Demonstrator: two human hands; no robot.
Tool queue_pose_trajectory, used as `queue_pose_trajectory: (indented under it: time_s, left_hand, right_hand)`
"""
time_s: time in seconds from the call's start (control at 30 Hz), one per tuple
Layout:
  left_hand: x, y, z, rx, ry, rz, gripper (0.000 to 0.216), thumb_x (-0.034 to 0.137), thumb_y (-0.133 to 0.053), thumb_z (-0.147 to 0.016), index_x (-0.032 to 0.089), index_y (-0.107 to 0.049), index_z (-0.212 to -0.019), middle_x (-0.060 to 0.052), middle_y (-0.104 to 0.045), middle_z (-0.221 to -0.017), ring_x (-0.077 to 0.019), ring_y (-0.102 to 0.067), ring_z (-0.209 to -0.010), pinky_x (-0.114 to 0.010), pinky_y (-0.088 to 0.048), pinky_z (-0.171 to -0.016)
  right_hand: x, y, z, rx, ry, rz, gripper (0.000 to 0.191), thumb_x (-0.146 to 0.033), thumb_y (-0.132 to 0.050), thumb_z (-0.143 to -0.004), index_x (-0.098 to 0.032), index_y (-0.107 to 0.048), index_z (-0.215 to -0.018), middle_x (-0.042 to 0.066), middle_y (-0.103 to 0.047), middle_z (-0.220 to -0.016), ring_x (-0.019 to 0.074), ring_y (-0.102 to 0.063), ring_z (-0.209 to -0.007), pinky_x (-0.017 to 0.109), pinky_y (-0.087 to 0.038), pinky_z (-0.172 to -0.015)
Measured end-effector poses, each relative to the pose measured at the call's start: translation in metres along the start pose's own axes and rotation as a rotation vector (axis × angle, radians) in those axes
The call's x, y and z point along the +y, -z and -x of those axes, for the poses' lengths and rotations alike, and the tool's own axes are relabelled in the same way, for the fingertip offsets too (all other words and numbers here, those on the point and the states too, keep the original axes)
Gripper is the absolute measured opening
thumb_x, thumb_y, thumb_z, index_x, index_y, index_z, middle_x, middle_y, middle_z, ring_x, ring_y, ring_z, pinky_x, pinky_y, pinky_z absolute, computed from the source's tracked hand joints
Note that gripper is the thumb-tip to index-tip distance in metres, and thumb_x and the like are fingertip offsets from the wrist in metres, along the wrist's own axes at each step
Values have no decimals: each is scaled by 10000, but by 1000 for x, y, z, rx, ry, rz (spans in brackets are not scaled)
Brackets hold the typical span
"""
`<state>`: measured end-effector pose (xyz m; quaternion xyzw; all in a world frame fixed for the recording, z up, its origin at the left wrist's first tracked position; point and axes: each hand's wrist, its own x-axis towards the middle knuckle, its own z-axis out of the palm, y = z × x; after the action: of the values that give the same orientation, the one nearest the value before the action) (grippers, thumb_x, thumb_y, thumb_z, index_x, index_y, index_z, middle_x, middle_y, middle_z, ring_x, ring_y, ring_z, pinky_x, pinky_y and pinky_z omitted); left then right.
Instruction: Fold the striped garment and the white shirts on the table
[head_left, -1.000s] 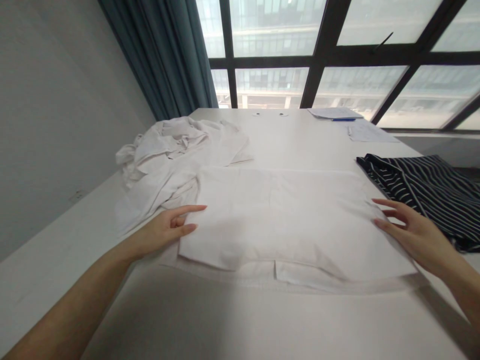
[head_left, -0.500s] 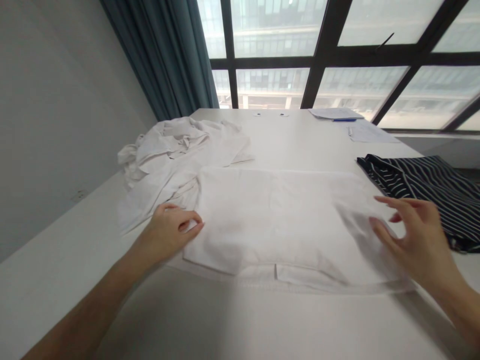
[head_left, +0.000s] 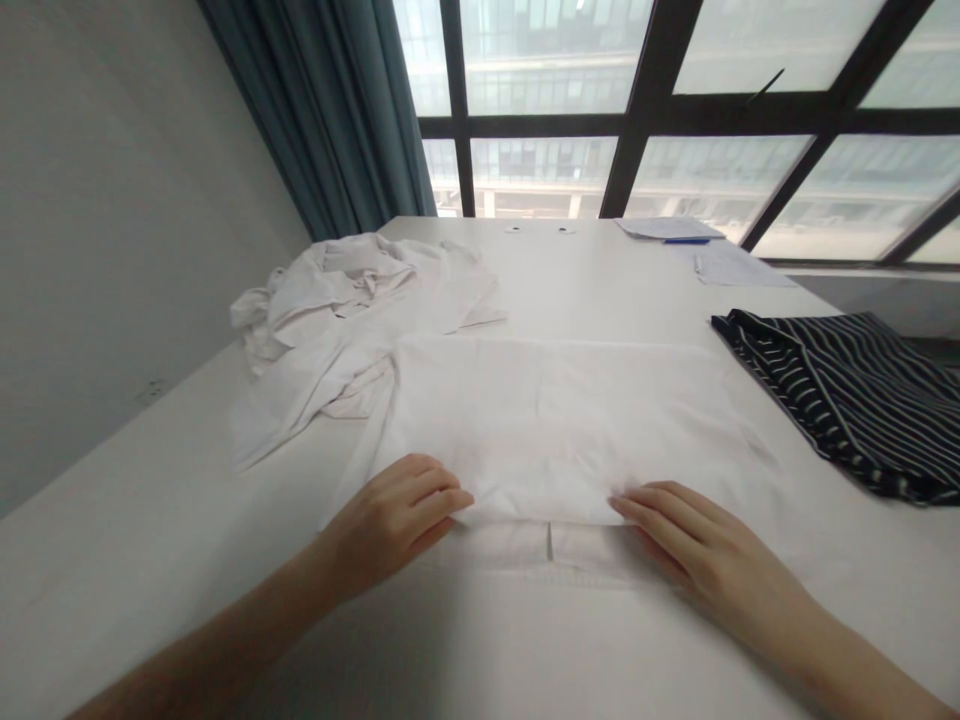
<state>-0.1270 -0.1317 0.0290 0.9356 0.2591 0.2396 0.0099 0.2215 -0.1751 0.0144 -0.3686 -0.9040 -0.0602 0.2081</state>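
A folded white garment (head_left: 540, 430) lies flat in front of me, its upper layer ending short of the lower one. Below that upper edge shows a strip of the lower layer with a short slit near its middle. My left hand (head_left: 412, 505) pinches the upper layer's near edge left of the slit, thumb tucked underneath. On the right of the slit, my right hand (head_left: 682, 525) has its fingers closed on the same edge. The fingertips partly cover the cloth they grip.
A crumpled heap of white cloth (head_left: 367, 290) lies at the left, close to the garment. Black-and-white striped fabric (head_left: 847, 390) rests on the white table (head_left: 555, 275) at the right. Papers (head_left: 667, 228) and a blue pen (head_left: 686, 241) lie at the far edge, before the window.
Both hands have come inward and nearer from the garment's sides, closing on its near edge. The upper layer's edge is straighter, and the raised crease at the right has flattened.
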Motion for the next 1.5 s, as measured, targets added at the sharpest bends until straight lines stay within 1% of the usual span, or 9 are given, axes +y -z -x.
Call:
queue_pose_trajectory:
  time_s: [0.2,0.5,0.63,0.8,0.93,1.03,1.2,1.33,1.5]
  left_hand:
    - [-1,16,-2,148,-117,-80,141,123,-519,-942,183,-625,-1014,-16,-682,-806,-140,-613,-767,-331,-502,-859]
    - [-8,15,1,-72,-152,46,144,187,-487,-977,206,-630,-974,11,-671,-774,-111,-599,-722,-333,-431,-978]
    - [-6,4,2,-173,-77,83,193,337,-491,-988,189,-614,-983,-21,-652,-822,-163,-573,-813,-359,-423,-979]
    - [0,-7,1,-205,-76,-43,325,337,-413,-1012,199,-549,-1273,-40,-621,-869,-185,-526,-828,-402,-419,-965]
    - [1,-8,1,-219,-63,4,338,337,-411,-1014,238,-570,-1296,-27,-590,-811,-174,-504,-787,-387,-422,-934]
    - [-6,-2,3,-220,-27,159,323,312,-376,-1028,248,-652,-1184,-7,-586,-749,-148,-529,-754,-381,-399,-974]
    - [-31,8,12,6,359,43,309,326,-438,-991,193,-715,-964,-43,-623,-841,-169,-572,-832,-317,-470,-838]
    - [-52,8,18,132,702,-32,332,386,-503,-900,177,-688,-1080,-80,-587,-1010,-220,-578,-959,-384,-502,-882]
    - [-59,7,19,139,927,203,433,429,-545,-801,158,-650,-1122,-82,-598,-998,-184,-595,-811,-307,-541,-691]
  right_hand:
    - [-1,3,-1,60,-67,-101,239,-115,-496,-941,-158,-602,-1151,103,-685,-1003,193,-652,-934,305,-573,-788]
    - [8,8,1,163,-27,-263,315,-56,-555,-869,-208,-662,-1123,79,-657,-955,185,-643,-929,290,-551,-795]
    - [12,7,-2,-3,-43,-388,276,-77,-535,-874,-220,-674,-1064,67,-637,-940,161,-634,-895,260,-547,-756]
    - [14,6,-7,-219,-118,-489,201,-154,-541,-900,-226,-660,-1046,79,-629,-1002,178,-606,-978,302,-531,-829]
    - [15,13,-6,-296,-217,-648,176,-250,-552,-909,-223,-660,-1046,86,-649,-1050,206,-606,-1027,348,-513,-886]
    - [23,22,-2,-251,-401,-798,303,-390,-457,-964,-213,-691,-888,63,-694,-886,200,-658,-855,336,-535,-780]
    - [61,26,14,109,-849,-423,419,-562,-468,-919,-215,-702,-893,59,-691,-754,223,-655,-700,368,-523,-680]
    - [99,19,34,157,-805,-83,479,-601,-493,-881,-195,-677,-1056,130,-647,-930,246,-638,-723,397,-526,-648]
    - [117,12,49,110,-872,0,624,-670,-466,-848,-148,-623,-1150,176,-625,-901,282,-633,-698,411,-521,-591]
